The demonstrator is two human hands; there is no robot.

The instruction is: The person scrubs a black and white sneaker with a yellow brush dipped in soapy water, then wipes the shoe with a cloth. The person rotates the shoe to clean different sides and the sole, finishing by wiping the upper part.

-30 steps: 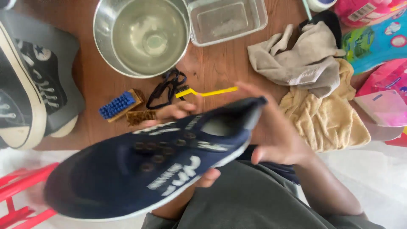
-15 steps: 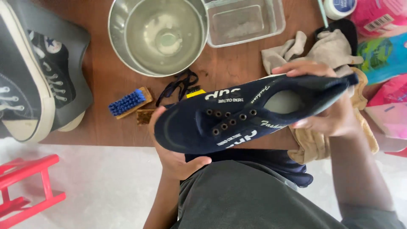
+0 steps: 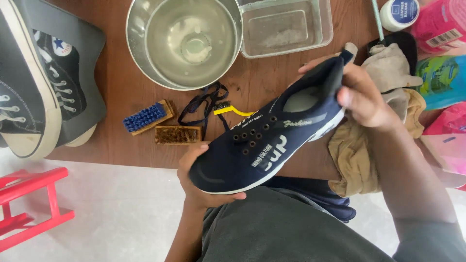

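Navy shoe (image 3: 264, 140), laces out, held over table edge (image 3: 121, 155): left hand (image 3: 201, 174) cups toe, right hand (image 3: 361, 94) closed on heel. Best kept level, grip firm; brushes (image 3: 144, 117) lie near

Black canvas sneakers (image 3: 29, 82) cut off at left edge, left hand's fingers (image 3: 228, 196) mostly hidden beneath navy shoe (image 3: 267, 140)

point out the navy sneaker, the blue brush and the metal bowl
navy sneaker (image 3: 264, 145): head view, on its laceless eyelet area
blue brush (image 3: 144, 117): head view, on its blue bristles
metal bowl (image 3: 145, 63): head view, on its left inner wall
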